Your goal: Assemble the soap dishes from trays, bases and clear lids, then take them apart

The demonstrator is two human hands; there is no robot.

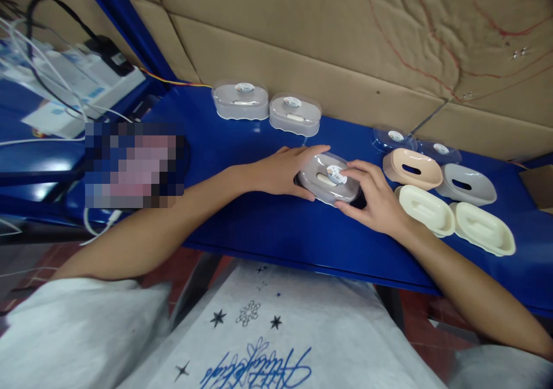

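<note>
A grey oval soap dish [313, 177] with a clear lid and a round white sticker sits on the blue table between my hands. My left hand [287, 171] grips its left end, thumb at the near side and fingers along the far side. At the right end, my right hand [378, 200] has its fingers on the lid's edge and sticker, with the thumb low on the near side. Two similar lidded soap dishes, one [241, 108] left of the other [295, 124], stand behind.
On the right lie a peach slotted tray [395, 173], a grey slotted tray [484, 184] and two cream bases [425, 211]. Clear lids [384, 141] rest behind them, near the cardboard wall [276, 49]. Cables and a white box [99, 89] are at the left, beside a blurred-out area.
</note>
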